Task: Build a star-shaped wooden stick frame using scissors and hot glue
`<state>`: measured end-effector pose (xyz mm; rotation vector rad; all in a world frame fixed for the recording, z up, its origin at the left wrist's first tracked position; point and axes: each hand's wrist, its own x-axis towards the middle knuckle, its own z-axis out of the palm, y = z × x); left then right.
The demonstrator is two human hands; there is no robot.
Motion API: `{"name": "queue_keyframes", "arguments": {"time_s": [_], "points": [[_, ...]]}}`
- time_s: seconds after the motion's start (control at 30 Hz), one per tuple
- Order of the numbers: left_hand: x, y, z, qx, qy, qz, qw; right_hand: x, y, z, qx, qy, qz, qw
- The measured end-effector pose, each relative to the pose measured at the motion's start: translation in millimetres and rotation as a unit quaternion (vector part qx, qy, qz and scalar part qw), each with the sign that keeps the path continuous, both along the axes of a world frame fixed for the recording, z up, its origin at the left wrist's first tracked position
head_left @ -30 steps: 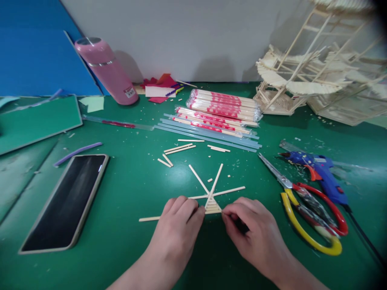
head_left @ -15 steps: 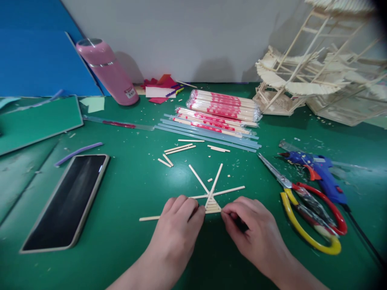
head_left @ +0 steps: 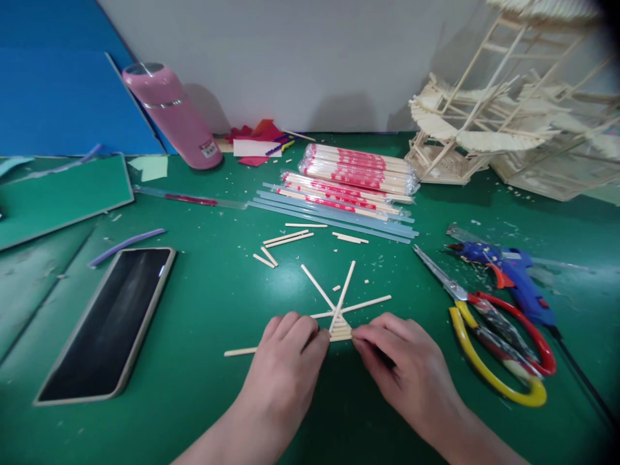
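A small fan of thin wooden sticks (head_left: 340,302) lies on the green mat (head_left: 213,303), with short sticks stacked in a triangle at its base. My left hand (head_left: 285,368) presses its fingertips on the left side of that triangle. My right hand (head_left: 402,368) pinches the triangle's right corner with thumb and forefinger. A loose long stick (head_left: 239,352) pokes out to the left from under my left hand.
Scissors with red and yellow handles (head_left: 484,329) and a blue glue gun (head_left: 508,278) lie to the right. A phone (head_left: 106,320) lies to the left. Wrapped chopstick packs (head_left: 353,174), cut sticks (head_left: 288,239), a pink bottle (head_left: 174,113) and a stick model (head_left: 508,110) stand further back.
My right hand's fingers have slid a little left and closed in on the triangle's corner. The stick fan has shifted very slightly. My left hand has stayed in place.
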<state>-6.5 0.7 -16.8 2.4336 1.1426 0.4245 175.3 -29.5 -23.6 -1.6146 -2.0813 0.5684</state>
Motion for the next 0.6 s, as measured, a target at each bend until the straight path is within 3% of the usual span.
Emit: {"name": "queue_keyframes", "arguments": {"time_s": [0.27,0.6], "points": [[-0.5,-5.1,-3.2,-0.031,-0.066,0.034,0.997,-0.5,-1.1,0.4,-0.012,0.001,-0.003,1.000],[-1.4,-4.3,-5.8,-0.039,-0.063,0.025,0.997,0.6,-0.6,-1.2,-0.010,0.017,0.001,1.000]]}}
